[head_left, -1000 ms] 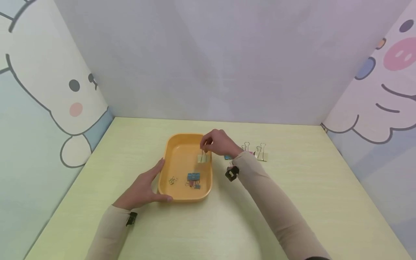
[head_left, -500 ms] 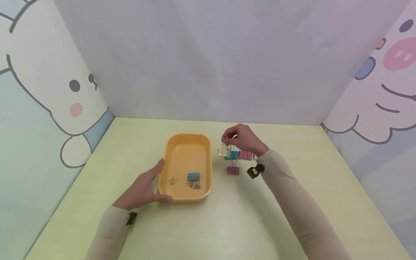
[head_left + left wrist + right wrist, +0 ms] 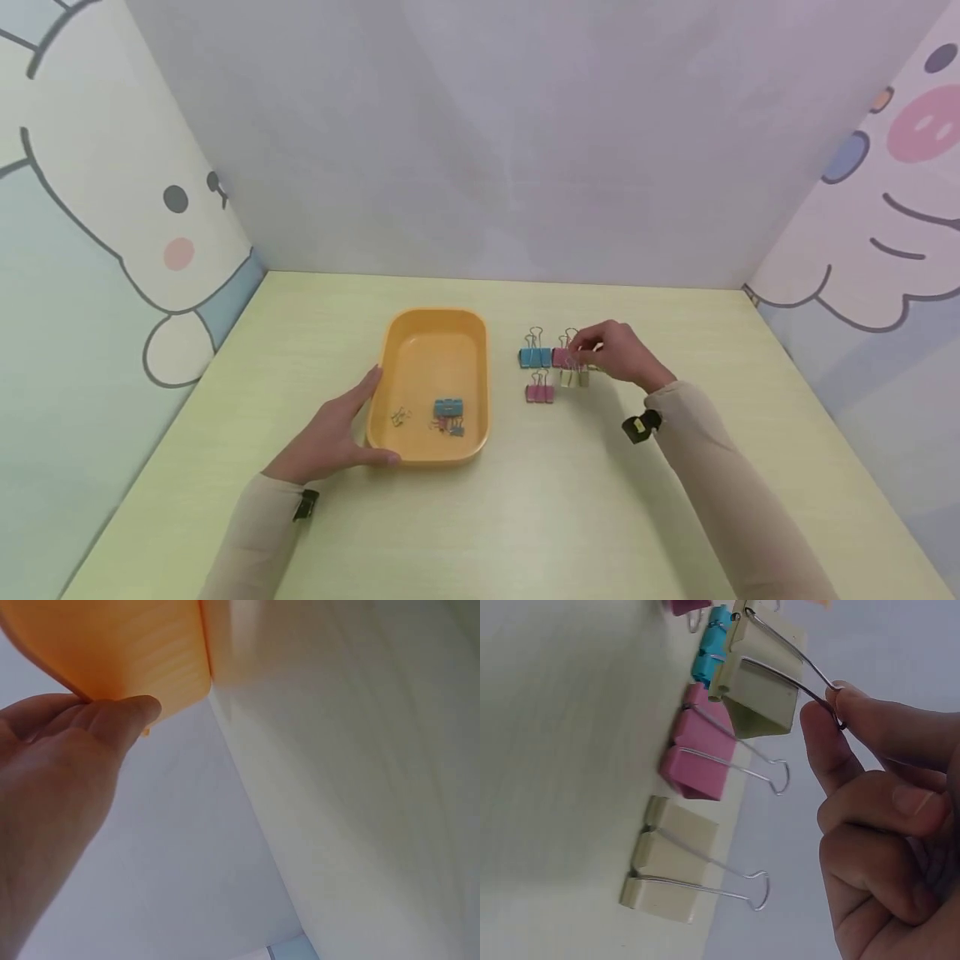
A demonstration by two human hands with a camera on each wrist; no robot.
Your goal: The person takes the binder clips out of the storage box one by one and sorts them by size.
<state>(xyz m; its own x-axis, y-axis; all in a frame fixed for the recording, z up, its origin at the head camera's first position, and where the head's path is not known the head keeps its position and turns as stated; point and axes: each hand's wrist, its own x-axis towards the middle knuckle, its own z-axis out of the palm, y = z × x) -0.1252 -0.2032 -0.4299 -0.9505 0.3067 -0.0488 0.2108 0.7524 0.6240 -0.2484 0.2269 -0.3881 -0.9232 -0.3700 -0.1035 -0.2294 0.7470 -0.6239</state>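
My right hand [image 3: 618, 354] pinches the wire handles of a pale yellow binder clip [image 3: 769, 667] between thumb and fingertip. The clip hangs with its body down, in front of a row of other clips. That row holds a blue binder clip [image 3: 535, 358], a pink binder clip [image 3: 701, 746] and another pale yellow binder clip [image 3: 675, 862], which the hand mostly hides in the head view. A smaller pink binder clip [image 3: 540, 393] stands in front of the blue one. My left hand [image 3: 326, 437] rests against the near left corner of the yellow-orange tray [image 3: 431, 358], thumb and fingers spread.
In the tray's near part lie a blue binder clip [image 3: 448, 407], small pink and blue clips [image 3: 457, 429], and small yellowish clips [image 3: 401, 417]. The pale table [image 3: 480, 525] meets a plain back wall [image 3: 480, 167] and side walls with cartoon figures.
My right hand has carried the pale yellow clip from above the tray rightward, past the blue clip, to in front of the row. The left hand and the tray stay in place.
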